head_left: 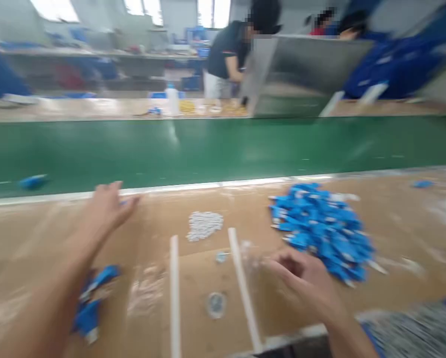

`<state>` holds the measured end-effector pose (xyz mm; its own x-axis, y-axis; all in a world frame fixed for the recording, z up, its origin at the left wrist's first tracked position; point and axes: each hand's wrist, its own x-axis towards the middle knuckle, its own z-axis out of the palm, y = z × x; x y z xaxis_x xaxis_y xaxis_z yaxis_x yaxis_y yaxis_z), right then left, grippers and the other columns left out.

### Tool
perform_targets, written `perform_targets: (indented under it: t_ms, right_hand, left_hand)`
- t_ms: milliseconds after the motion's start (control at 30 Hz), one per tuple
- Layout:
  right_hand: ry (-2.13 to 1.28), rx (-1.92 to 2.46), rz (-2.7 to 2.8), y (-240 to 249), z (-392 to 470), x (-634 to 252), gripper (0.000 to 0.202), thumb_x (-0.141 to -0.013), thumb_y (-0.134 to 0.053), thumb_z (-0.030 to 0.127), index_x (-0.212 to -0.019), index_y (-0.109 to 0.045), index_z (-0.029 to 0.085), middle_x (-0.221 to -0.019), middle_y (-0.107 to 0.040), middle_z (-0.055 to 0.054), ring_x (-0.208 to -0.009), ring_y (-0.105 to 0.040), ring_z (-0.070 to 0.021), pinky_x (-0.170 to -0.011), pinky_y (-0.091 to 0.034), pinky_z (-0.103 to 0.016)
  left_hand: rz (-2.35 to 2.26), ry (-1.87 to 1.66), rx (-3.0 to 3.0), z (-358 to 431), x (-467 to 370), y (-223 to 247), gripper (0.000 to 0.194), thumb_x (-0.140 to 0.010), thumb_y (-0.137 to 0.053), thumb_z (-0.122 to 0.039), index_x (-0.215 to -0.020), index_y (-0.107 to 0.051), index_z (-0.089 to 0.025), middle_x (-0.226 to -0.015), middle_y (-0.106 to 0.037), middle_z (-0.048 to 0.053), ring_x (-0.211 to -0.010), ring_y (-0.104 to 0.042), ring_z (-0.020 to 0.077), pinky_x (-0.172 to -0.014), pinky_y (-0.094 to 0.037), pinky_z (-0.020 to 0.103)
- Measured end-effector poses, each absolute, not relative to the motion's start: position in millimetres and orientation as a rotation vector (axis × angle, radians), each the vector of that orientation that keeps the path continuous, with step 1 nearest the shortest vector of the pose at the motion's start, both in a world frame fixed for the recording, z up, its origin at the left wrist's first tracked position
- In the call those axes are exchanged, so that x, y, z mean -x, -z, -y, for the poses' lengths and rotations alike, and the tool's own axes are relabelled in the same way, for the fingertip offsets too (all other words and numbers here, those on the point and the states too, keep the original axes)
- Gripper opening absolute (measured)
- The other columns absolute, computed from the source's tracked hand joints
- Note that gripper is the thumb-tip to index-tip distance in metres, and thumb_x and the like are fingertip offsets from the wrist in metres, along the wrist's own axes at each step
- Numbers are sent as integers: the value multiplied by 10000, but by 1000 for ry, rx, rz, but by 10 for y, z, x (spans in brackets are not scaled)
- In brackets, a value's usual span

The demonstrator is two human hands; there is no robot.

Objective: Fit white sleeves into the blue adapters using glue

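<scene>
My left hand (109, 209) is over the near edge of the green conveyor belt, thumb spread from the fingers. A speck of blue shows between thumb and fingers; whether it touches the hand is unclear. My right hand (303, 273) hovers left of and in front of a heap of small blue parts (319, 223) with whitish ends. Its fingers are curled towards the thumb, and blur hides anything in the pinch. Between the hands lies a patch of small white pieces (205, 225). Several blue parts (88, 315) lie beside my left forearm.
Two white strips (175, 293) (243, 288) run along the brown tabletop, with a small round disc (216, 304) between them. One blue part (33, 181) rides on the green belt (208, 149). Across it, a person (226, 54) leans beside a grey metal panel (301, 74). A white bottle (172, 99) stands there.
</scene>
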<state>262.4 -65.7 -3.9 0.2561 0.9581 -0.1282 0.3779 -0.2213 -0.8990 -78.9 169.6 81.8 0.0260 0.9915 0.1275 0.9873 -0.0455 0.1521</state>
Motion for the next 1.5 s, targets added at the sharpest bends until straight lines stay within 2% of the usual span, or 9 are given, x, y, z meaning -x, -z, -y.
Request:
perform_targets:
  t_ms: [133,233,533,733,833,967,1133,1300,1500]
  right_hand:
    - [-217,2212,1481,-145,239,-3260,200,-941,-579,362,-925,-694,199,-833,-683,-50,-746,-632,-226,-690,-487,-320]
    - [-116,2344,1593,-128,-98,-3524,136,-900,-625,245,-985,-725,211,-996,-697,-82,-924,-653,-273,-767,-469,-338]
    - [-293,2338,1527,157,-582,-3320,138,-812,-688,166,-948,-696,142,-1006,-698,-184,-1030,-652,-365,-871,-460,-422]
    - [-545,1895,1334,45,-384,-3184,290,-830,-638,377,-1027,-639,165,-847,-673,-68,-721,-664,-244,-646,-546,-351]
    - [-685,1553,1195,-37,-86,-2840,389,-889,-613,454,-1202,-591,223,-906,-672,-36,-636,-649,-192,-540,-539,-304]
    - [-851,1112,985,-43,263,-2268,253,-871,-769,280,-1102,-667,267,-899,-704,-29,-726,-677,-196,-649,-565,-311]
    - [-703,1114,1139,16,433,-1894,276,-888,-753,165,-1122,-686,297,-1069,-686,-55,-980,-653,-238,-828,-546,-366]
    - [-921,1267,1314,126,553,-1927,528,-897,-758,240,-1375,-557,336,-1176,-634,-55,-830,-620,-195,-686,-517,-317]
    - [-1029,1490,1432,349,662,-1819,165,-952,-688,377,-984,-732,221,-812,-561,-7,-630,-497,-160,-576,-402,-286]
  left_hand:
    - [-1456,-681,-2315,-1468,308,-599,495,-907,-577,-580,-1286,-609,-263,-1177,-623,59,-819,-650,227,-756,-512,393]
    - [-1060,-545,-2337,-1052,-14,-485,423,-925,-573,-514,-1272,-605,-274,-1192,-625,89,-900,-658,268,-732,-523,397]
    - [-811,-321,-2284,-630,-323,-413,381,-1004,-443,-440,-1286,-568,-216,-1203,-588,130,-1047,-605,287,-867,-512,477]
    - [-782,-395,-1934,-552,-299,-433,390,-978,-505,-491,-1249,-595,-225,-1183,-621,118,-1059,-604,270,-933,-481,478]
    - [-722,-474,-1455,-428,-403,-408,488,-921,-604,-520,-1278,-541,-193,-1149,-633,127,-1028,-623,247,-872,-520,414]
    - [-664,-612,-1158,-241,-551,-369,548,-850,-717,-486,-1252,-519,-171,-1082,-638,105,-881,-625,188,-740,-529,325]
    - [-690,-741,-1142,-131,-449,-280,357,-864,-702,-484,-996,-603,-167,-817,-615,9,-605,-509,93,-545,-412,227]
    - [-862,-858,-1115,-142,-40,-109,290,-864,-722,-425,-978,-623,-178,-821,-658,3,-659,-573,105,-641,-472,234]
    - [-946,-938,-889,-77,311,142,232,-838,-766,-329,-908,-613,-169,-1033,-738,78,-914,-695,196,-844,-533,327]
